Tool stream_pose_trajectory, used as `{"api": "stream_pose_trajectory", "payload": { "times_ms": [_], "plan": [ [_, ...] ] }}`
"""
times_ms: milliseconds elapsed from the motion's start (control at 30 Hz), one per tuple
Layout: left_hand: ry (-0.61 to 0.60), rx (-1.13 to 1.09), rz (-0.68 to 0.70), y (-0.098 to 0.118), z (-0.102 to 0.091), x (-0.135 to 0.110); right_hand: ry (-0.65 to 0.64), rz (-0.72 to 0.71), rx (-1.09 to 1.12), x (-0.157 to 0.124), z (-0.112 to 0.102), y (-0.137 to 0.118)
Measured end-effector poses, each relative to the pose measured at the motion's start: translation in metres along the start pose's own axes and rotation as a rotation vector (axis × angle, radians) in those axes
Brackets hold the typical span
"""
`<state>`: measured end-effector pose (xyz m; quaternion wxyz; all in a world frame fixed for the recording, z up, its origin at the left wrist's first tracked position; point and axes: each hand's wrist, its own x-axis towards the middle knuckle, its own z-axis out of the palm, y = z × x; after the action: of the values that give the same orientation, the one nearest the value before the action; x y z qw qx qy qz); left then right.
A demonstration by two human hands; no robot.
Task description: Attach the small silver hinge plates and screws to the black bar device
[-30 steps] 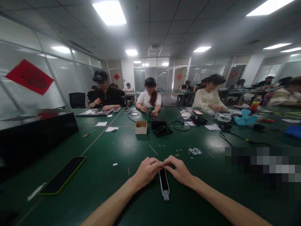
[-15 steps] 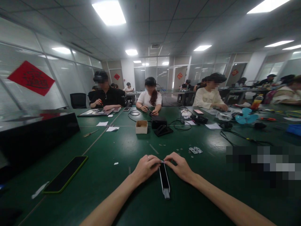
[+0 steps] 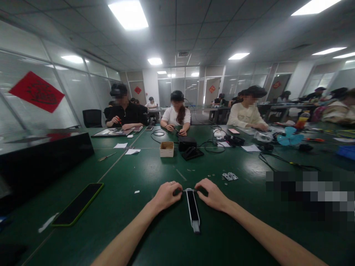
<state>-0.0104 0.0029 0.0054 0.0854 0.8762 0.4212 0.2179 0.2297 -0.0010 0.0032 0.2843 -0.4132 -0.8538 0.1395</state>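
- The left hand [image 3: 165, 195] was seen at lower center of the frame, with its fingers curled and pressed together and their tips turned toward the left end of a thin metal strip [image 3: 189, 190]; a ring [image 3: 171, 182] was worn on one finger.
- The right hand [image 3: 213, 194] was placed just beside the strip's right end, with its fingers likewise curled and held together.
- Whether the strip was pinched by either hand could not be told, as the fingertips were too small in the frame.
- The strip was laid across the far end of a long black bar with pale edges [image 3: 193, 208], which lay lengthwise between the forearms at bottom center, on a green bench mat [image 3: 133, 225].
- A small metal tip [image 3: 196, 227] was seen at the bar's near end.
- A phone in a green-edged case [image 3: 77, 204] was lying at lower left, well apart from the left hand.
- Small metal brackets [image 3: 229, 176] were scattered right of center, above the right hand.
- A small wooden box [image 3: 166, 149] and a black box [image 3: 187, 144] were standing at mid-frame, with cables [image 3: 158, 135] behind them.
- A small screwdriver [image 3: 105, 156] and paper slips [image 3: 121, 145] were lying left of them.
- Three co-workers [image 3: 175, 116] were seated across the bench, and a blue fan [image 3: 290, 136] was placed at right.
- A red banner [image 3: 37, 91] was hung on the glass wall at upper left.
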Motion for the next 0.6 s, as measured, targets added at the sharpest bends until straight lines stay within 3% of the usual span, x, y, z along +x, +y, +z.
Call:
{"api": "stream_pose_trajectory", "payload": {
  "times_ms": [600],
  "plan": [
    [-0.054,-0.030,-0.011,0.0007,0.0077,0.0011,-0.010,-0.030,0.044,0.0024,-0.0025,0.0018]
  ]
}}
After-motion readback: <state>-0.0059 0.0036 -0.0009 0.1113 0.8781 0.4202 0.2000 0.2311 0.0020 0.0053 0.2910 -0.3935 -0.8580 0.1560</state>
